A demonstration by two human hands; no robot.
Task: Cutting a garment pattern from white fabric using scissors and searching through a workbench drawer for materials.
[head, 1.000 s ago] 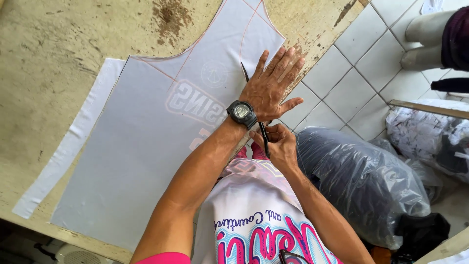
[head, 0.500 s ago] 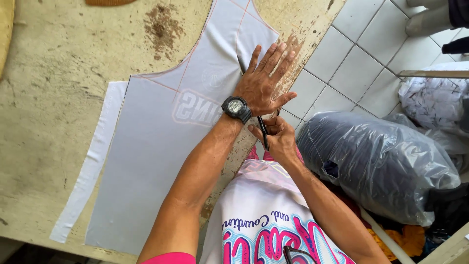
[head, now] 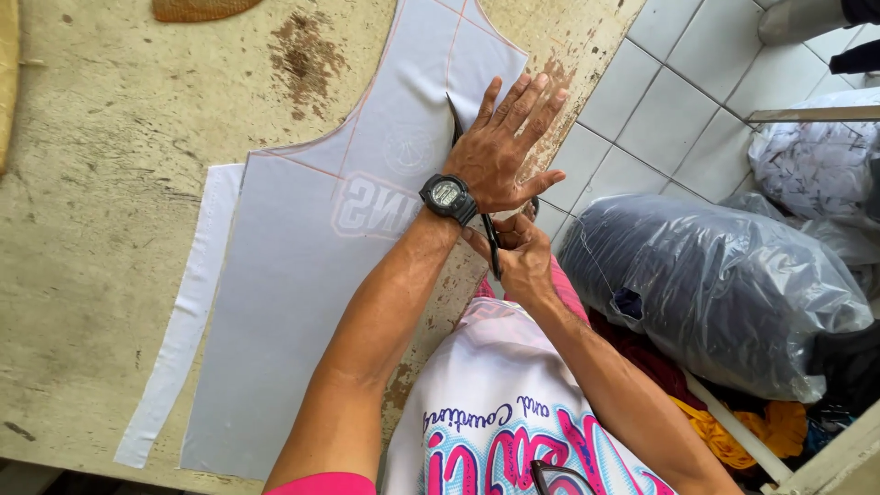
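Note:
A pale grey fabric piece (head: 302,275) with thin red marking lines and a faint print lies flat on a worn, stained table (head: 101,165). My left hand (head: 504,147), with a black watch on its wrist, presses flat on the fabric near the table's right edge, fingers spread. Under that wrist my right hand (head: 518,252) grips black scissors (head: 490,240), whose blade tip (head: 452,108) shows on the fabric beside my left hand.
A narrow cut strip of fabric (head: 188,312) lies left of the piece. Below the table on the white tiled floor (head: 678,101) sit a large clear plastic bag of dark cloth (head: 715,284), a white bundle (head: 811,170) and yellow cloth (head: 761,426).
The view has shifted, so the fabric and hands sit lower in frame. My left hand stays flat on the fabric and my right keeps hold of the scissors, whose tip has advanced a little along the fabric.

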